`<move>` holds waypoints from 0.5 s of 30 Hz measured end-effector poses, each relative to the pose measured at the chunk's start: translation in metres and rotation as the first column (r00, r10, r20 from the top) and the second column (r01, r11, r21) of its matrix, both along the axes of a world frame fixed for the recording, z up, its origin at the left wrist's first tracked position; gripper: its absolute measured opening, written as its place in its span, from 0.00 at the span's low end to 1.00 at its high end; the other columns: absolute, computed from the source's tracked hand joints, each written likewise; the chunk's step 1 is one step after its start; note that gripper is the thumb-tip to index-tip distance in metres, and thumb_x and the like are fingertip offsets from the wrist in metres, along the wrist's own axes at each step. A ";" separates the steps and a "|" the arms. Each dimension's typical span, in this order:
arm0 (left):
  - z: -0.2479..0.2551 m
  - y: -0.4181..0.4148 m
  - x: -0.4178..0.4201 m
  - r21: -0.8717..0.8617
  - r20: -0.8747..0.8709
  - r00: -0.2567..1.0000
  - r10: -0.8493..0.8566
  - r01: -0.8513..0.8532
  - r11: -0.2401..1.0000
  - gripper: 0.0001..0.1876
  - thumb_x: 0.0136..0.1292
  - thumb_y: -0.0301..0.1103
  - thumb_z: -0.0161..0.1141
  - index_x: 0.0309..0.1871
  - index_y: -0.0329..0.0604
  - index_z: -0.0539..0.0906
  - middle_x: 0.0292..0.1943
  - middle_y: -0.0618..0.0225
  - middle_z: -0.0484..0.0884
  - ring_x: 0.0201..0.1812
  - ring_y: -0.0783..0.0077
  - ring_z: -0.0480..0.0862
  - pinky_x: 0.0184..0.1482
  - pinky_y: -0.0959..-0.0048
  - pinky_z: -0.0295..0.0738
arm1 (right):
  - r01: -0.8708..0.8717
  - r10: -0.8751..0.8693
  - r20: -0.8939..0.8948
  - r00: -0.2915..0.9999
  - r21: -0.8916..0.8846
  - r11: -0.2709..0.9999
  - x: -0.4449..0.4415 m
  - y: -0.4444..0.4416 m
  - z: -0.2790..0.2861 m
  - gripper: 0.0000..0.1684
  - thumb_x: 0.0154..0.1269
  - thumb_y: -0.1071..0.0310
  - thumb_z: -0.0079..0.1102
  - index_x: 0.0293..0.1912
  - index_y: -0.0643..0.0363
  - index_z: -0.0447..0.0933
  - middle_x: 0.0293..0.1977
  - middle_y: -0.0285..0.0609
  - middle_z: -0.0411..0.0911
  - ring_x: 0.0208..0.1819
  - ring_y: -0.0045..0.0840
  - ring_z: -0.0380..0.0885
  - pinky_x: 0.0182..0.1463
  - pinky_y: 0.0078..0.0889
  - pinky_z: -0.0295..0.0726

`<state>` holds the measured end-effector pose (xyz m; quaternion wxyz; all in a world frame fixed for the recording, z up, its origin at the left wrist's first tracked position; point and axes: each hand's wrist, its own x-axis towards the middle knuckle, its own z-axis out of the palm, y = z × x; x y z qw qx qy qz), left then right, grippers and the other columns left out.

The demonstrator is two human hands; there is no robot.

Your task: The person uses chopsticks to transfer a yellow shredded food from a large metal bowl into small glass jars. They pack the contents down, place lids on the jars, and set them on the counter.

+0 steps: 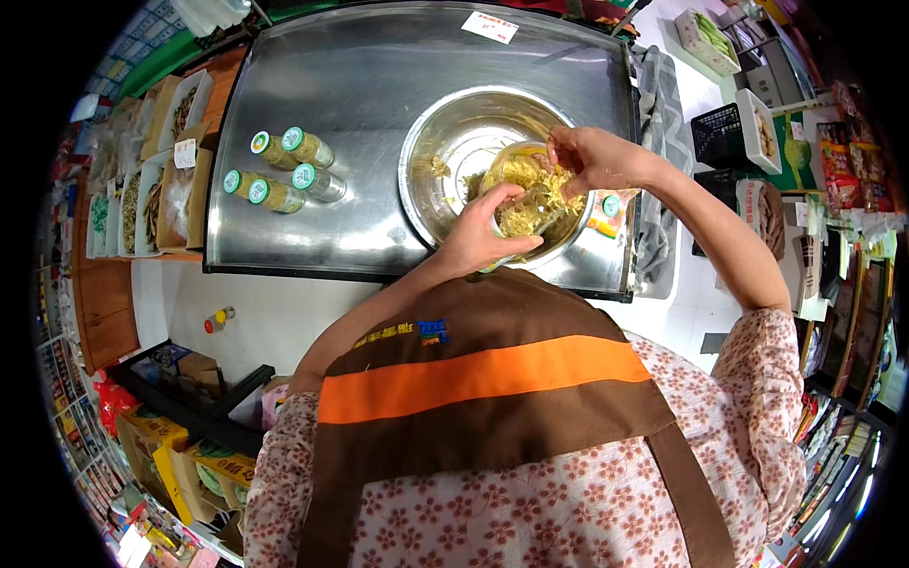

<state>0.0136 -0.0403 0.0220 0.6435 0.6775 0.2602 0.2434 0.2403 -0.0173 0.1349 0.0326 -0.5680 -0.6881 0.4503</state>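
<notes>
A large stainless steel bowl (pixel 419 153) stands at the right part of a metal table, with yellowish dried plant bits (pixel 440 167) on its inner wall. Over the bowl, my left hand (pixel 483 231) holds a clear jar (pixel 522 216) partly filled with yellow dried flowers or shreds. My right hand (pixel 596 160) pinches a clump of the dried material (pixel 561 190) at the jar's mouth. Behind the jar, a container of the same material (pixel 518 167) rests in the bowl. Several lidded jars (pixel 307 145) stand together on the table's left half, most filled with greenish-yellow material.
The metal table (pixel 341 85) has a raised rim and bears a card with writing (pixel 490 27). An orange and white packet (pixel 609 213) lies right of the bowl. Boxes of dried goods (pixel 153 202) stand at the left. A small jar (pixel 219 319) is on the floor.
</notes>
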 end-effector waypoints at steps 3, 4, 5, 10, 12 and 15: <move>-0.007 -0.003 -0.002 0.011 -0.005 1.000 0.005 -0.005 1.000 0.34 0.52 0.33 0.75 0.60 0.33 0.70 0.54 0.62 0.74 0.59 0.73 0.71 0.63 0.73 0.63 | -0.088 0.088 -0.006 0.996 -0.047 0.995 -0.009 0.001 -0.013 0.19 0.44 0.76 0.68 0.34 0.60 0.68 0.22 0.31 0.68 0.27 0.18 0.67 0.31 0.26 0.68; -0.008 -0.003 -0.003 0.024 -0.020 1.000 0.007 -0.006 1.000 0.34 0.52 0.33 0.75 0.60 0.33 0.70 0.53 0.63 0.74 0.59 0.73 0.71 0.63 0.73 0.63 | -0.072 0.070 -0.037 0.997 -0.054 0.996 -0.009 0.000 -0.017 0.19 0.44 0.76 0.69 0.34 0.60 0.67 0.22 0.31 0.68 0.27 0.18 0.67 0.31 0.26 0.68; -0.009 -0.004 -0.004 0.037 -0.035 0.999 0.009 -0.008 0.999 0.34 0.52 0.33 0.75 0.60 0.33 0.70 0.53 0.63 0.74 0.59 0.73 0.71 0.63 0.73 0.63 | -0.057 0.053 -0.067 0.996 -0.063 0.996 -0.008 -0.001 -0.024 0.18 0.45 0.77 0.69 0.33 0.59 0.67 0.22 0.31 0.68 0.27 0.18 0.67 0.31 0.26 0.68; -0.021 0.002 -0.001 -0.036 0.050 0.988 0.146 -0.144 0.989 0.34 0.52 0.36 0.75 0.58 0.34 0.70 0.51 0.59 0.78 0.57 0.70 0.74 0.61 0.71 0.67 | 0.270 -0.268 -0.201 0.942 -0.018 0.963 -0.015 -0.012 -0.029 0.13 0.54 0.82 0.62 0.37 0.60 0.70 0.24 0.30 0.69 0.21 0.12 0.68 0.22 0.20 0.71; -0.020 0.004 0.000 -0.157 0.114 0.981 0.157 -0.139 0.978 0.33 0.52 0.34 0.75 0.58 0.34 0.70 0.51 0.58 0.78 0.56 0.71 0.75 0.61 0.71 0.68 | 0.265 -0.305 -0.346 0.887 -0.158 0.951 -0.002 -0.009 -0.025 0.13 0.60 0.82 0.59 0.45 0.64 0.74 0.30 0.34 0.76 0.30 0.13 0.75 0.36 0.20 0.78; -0.022 0.004 -0.008 -0.251 0.151 0.973 0.174 -0.132 0.959 0.32 0.53 0.32 0.74 0.59 0.32 0.69 0.52 0.59 0.78 0.56 0.73 0.74 0.61 0.72 0.67 | 0.212 -0.244 -0.359 0.901 -0.128 0.969 0.007 -0.017 -0.025 0.17 0.65 0.81 0.55 0.53 0.64 0.77 0.41 0.38 0.79 0.43 0.17 0.77 0.51 0.21 0.77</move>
